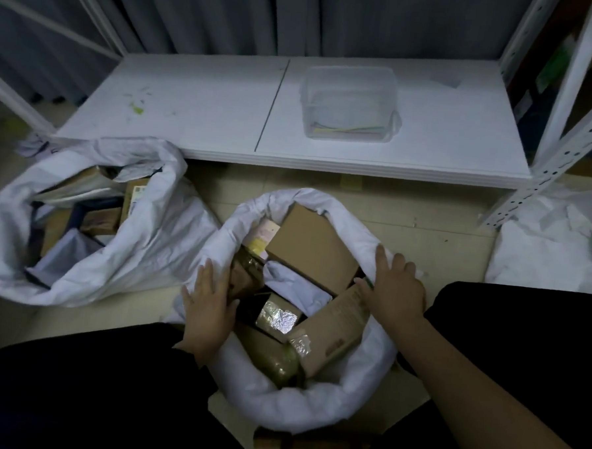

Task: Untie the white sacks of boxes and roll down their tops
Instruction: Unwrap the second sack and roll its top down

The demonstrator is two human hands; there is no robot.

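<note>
A white sack (312, 403) full of boxes sits on the floor (425, 210) right in front of the person, between the knees. Its mouth is open and points straight up, and its top is rolled into a fat ring all the way round. The left hand (210, 304) lies flat on the left side of the ring with its fingers straight, so that grip is apart and pinches nothing. The right hand (396, 286) lies on the right side of the ring with fingers mostly straight. Its thumb reaches in toward a brown box (335, 324), but I cannot tell if it touches it. To do this step well, both hands should push the ring down and out at the same time, so the roll stays even and no box catches the cloth. A big cardboard box (312, 247) sticks up at the far side, so the roll may need a small tug there. A second white sack (156, 237) sits to the left, close beside the first. Its mouth is open too and tips toward the right, but its top looks loose and crumpled, not neatly rolled. It likely needs rolling next. A clear plastic tub (351, 86) rests on the low white shelf (197, 116) behind.
</note>
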